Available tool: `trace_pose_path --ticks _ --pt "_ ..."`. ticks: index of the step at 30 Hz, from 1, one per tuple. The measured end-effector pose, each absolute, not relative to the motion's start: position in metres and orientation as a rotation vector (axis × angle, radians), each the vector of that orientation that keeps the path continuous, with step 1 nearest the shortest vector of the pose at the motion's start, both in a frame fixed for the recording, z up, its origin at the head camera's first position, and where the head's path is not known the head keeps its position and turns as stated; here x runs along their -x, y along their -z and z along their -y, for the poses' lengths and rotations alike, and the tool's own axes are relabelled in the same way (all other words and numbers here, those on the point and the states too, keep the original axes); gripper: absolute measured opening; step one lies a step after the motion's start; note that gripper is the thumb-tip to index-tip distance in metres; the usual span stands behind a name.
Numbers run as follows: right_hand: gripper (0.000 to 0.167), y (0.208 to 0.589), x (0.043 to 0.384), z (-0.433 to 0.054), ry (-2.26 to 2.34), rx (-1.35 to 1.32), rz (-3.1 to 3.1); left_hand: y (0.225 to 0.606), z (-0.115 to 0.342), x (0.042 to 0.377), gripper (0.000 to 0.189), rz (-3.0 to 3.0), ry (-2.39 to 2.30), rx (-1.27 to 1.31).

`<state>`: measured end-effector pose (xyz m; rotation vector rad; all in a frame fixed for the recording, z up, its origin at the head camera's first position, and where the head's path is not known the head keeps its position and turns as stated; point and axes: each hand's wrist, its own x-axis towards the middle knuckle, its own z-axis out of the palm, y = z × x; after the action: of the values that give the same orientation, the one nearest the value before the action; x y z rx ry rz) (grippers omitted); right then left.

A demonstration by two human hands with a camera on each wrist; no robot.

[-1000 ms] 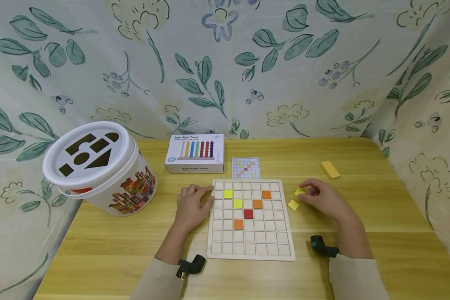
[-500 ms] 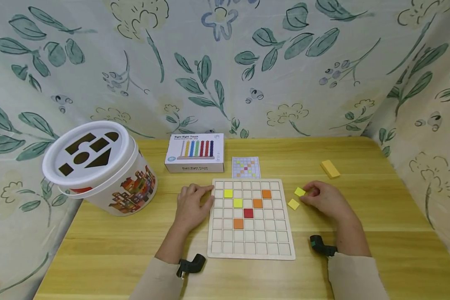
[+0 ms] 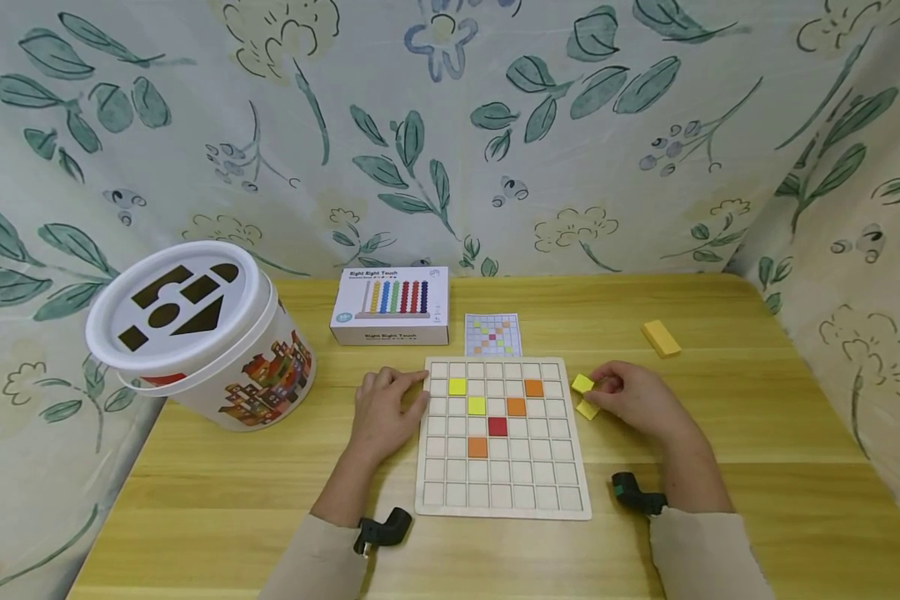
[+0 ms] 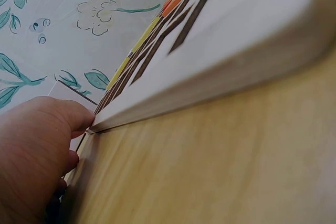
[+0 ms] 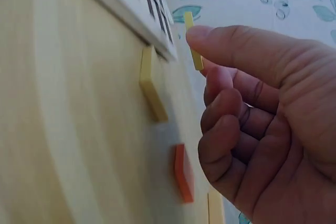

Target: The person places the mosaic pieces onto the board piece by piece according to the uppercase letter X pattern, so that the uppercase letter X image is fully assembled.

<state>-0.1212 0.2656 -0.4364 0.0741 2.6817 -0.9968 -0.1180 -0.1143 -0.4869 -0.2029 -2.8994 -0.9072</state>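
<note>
A pale wooden grid board [image 3: 504, 514] lies on the table with two yellow tiles [image 3: 457, 387], several orange tiles [image 3: 534, 388] and a red tile [image 3: 497, 427] in its squares. At its left edge, my left hand [image 3: 384, 412] touches the side with thumb and index finger. To the right of the board, my right hand [image 3: 641, 402] pinches a yellow tile [image 5: 189, 20] between thumb and index finger, above the table. Another yellow tile [image 5: 152, 85] lies on the table beside the board, partly covered in the head view. The right wrist view also shows an orange tile [image 5: 184, 174] under that hand.
A printed pattern card [image 3: 492, 333] lies against the board's far edge. Behind it to the left is a toy box [image 3: 390, 310]. A white bucket [image 3: 232, 400] with a shape-cutout lid stands at left. A yellow block [image 3: 661, 338] lies at the back right.
My right hand has picked up the farther yellow tile and moved slightly left toward the board, now overlapping the other yellow tile in the head view. The left hand stays put.
</note>
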Motion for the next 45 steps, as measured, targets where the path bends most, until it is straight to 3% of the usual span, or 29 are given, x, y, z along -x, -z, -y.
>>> trace_pose_path --ticks 18,45 --pt "0.019 0.422 0.105 -0.201 0.965 0.281 -2.462 0.489 0.115 0.119 0.036 2.91 0.895 0.197" --pt "0.028 0.427 0.097 -0.184 0.894 0.331 -2.424 0.49 0.114 0.119 0.036 2.889 0.897 0.202"
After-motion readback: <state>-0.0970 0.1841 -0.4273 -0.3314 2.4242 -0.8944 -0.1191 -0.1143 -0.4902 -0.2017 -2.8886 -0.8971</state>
